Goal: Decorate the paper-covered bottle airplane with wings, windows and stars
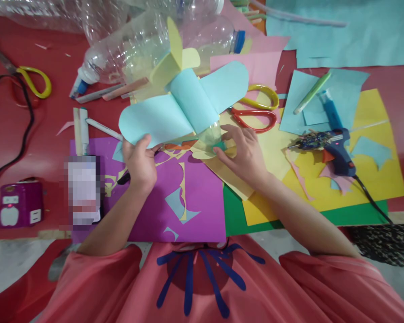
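Note:
A small clear plastic bottle [212, 133] is wrapped in light blue paper with two rounded blue paper wings [155, 117], like a toy plane. Pale yellow paper fins [175, 56] stand at its far end. My left hand [140, 163] is closed on the edge of the left wing, thumb on top. At the near end is a green bottle cap [218, 147], with a rounded pale yellow paper piece [204, 154] beside it. My right hand [244, 154] curls about this cap, its thumb against it and the fingers bent above.
Large clear bottles [131, 49] lie at the back. Scissors [256, 110] rest right of the plane. A glue gun [338, 150] with a cord lies on yellow paper [384, 116]. Purple paper [202, 211] carries cut scraps. At left are a phone [84, 190] and a purple box [20, 204].

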Tool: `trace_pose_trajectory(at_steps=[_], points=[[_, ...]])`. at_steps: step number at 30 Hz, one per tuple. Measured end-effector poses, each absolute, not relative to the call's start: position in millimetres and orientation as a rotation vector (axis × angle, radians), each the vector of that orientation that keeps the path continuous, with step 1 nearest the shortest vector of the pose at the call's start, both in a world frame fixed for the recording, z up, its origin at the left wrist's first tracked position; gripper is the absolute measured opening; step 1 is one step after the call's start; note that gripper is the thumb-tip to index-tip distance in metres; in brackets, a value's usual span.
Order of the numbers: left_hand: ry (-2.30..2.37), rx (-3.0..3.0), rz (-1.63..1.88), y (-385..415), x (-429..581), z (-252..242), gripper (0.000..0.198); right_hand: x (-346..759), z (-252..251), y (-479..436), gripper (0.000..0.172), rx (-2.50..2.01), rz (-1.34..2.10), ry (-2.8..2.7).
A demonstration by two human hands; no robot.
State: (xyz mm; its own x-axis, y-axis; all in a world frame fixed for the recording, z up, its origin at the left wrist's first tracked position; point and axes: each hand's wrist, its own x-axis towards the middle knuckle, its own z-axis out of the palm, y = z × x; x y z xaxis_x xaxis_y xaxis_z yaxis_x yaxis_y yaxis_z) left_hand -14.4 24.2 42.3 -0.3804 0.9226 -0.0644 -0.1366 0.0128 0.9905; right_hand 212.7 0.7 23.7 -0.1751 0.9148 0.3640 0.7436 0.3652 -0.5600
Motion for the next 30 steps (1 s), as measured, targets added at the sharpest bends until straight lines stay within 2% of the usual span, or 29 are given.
trace_pose_trajectory(at_steps=[3,5,6,9,14,20,26,30], points=[[1.306,0.944,1.699,23,-12,49,0.015,217,26,4,0.037,-1.396,0.319,-1.973],[1.234,0.922,1.803,24,-13,53,0.031,221,28,7,0.038,-1.379,0.317,-1.987],[1.183,0.923,1.762,24,-14,55,0.032,224,29,8,0.038,-1.369,0.333,-1.999],[1.177,0.865,1.792,26,-19,56,0.029,232,34,13,0.035,-1.334,0.424,-2.039],[1.336,0.907,1.687,25,-16,53,0.024,240,41,24,0.018,-1.321,0.487,-2.058],[1.347,0.991,1.799,24,-12,55,0.013,239,44,48,0.022,-1.291,0.523,-2.028],[1.227,1.047,1.95,23,-9,54,0.01,240,42,82,0.015,-1.338,0.511,-1.993],[1.129,1.295,1.794,23,-12,39,0.007,240,48,97,0.019,-1.37,0.431,-2.097]])
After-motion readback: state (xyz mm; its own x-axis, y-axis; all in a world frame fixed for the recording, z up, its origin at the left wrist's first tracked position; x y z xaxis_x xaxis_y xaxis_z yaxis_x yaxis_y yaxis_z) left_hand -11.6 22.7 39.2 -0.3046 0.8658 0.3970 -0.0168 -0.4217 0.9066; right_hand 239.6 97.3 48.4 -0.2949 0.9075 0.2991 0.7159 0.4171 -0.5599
